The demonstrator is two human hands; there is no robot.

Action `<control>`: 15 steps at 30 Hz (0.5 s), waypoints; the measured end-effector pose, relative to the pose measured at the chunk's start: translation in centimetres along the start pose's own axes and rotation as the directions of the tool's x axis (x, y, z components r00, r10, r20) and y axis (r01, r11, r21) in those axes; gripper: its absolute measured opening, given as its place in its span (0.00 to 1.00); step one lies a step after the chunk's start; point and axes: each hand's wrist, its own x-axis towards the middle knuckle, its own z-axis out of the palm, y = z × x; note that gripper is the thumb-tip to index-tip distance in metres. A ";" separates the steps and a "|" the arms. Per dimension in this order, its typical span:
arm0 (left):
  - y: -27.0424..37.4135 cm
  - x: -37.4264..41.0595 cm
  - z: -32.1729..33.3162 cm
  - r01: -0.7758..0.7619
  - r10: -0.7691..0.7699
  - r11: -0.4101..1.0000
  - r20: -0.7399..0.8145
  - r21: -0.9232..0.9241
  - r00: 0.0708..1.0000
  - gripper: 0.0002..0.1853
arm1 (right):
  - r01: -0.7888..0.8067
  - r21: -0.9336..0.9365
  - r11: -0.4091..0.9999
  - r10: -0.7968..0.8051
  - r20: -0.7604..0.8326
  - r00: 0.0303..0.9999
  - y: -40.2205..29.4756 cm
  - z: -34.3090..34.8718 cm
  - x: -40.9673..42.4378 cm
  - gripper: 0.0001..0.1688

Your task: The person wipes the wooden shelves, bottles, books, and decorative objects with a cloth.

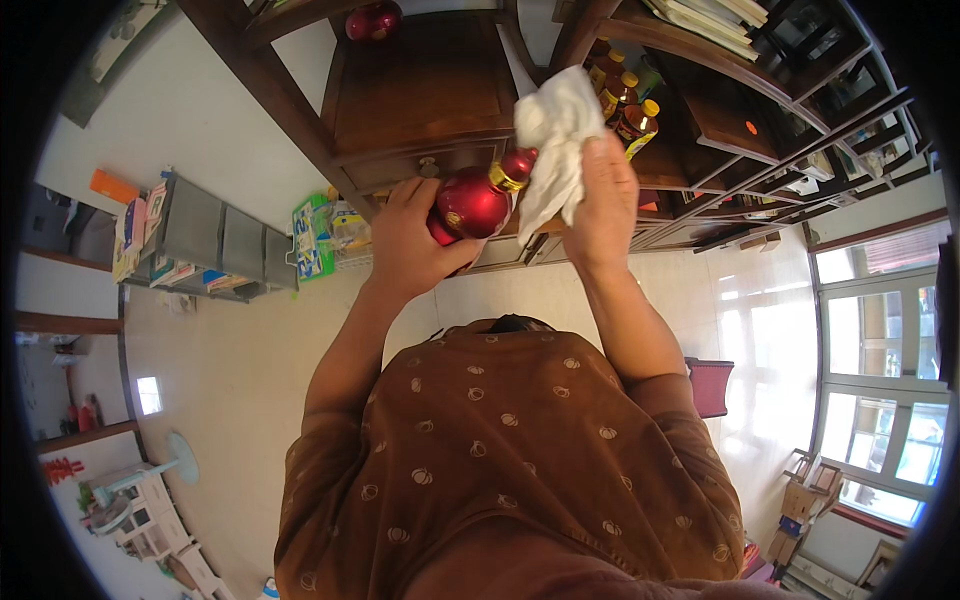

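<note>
My left hand (409, 240) grips a glossy red gourd-shaped bottle or ornament (472, 204) with a gold band around its narrow waist. Its small upper bulb tilts up and to the right. In my right hand (606, 199) is a crumpled white cloth (559, 139), beside the upper bulb; whether cloth and bulb touch I cannot tell. Both hands are in front of a dark wooden cabinet (424, 82), near a drawer with a round knob (427, 166). Another red rounded object (373, 21) sits on the cabinet's upper surface at the back.
Several yellow-capped bottles (637, 124) stand on a cabinet shelf to the right, below stacked papers (712, 19). At left are a grey shelf unit (217, 232) with books and a green-and-white package (311, 236). A dark red stool (709, 386) stands behind my right arm.
</note>
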 end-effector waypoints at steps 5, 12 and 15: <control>-1.0 -0.3 0.1 0.095 -0.078 0.969 0.083 -0.226 0.993 0.34 | 0.424 -0.523 0.739 -0.292 0.320 0.902 -0.2 0.3 0.8 0.18; -1.7 -0.3 -0.5 0.062 -0.015 0.961 0.173 -0.271 0.985 0.35 | 0.108 -0.425 0.899 -0.043 0.158 0.987 1.4 1.6 0.9 0.11; -2.1 -0.1 -0.6 0.137 -0.046 0.921 0.248 -0.364 0.968 0.35 | 0.019 -0.221 0.975 0.005 0.108 0.994 2.2 1.9 1.6 0.10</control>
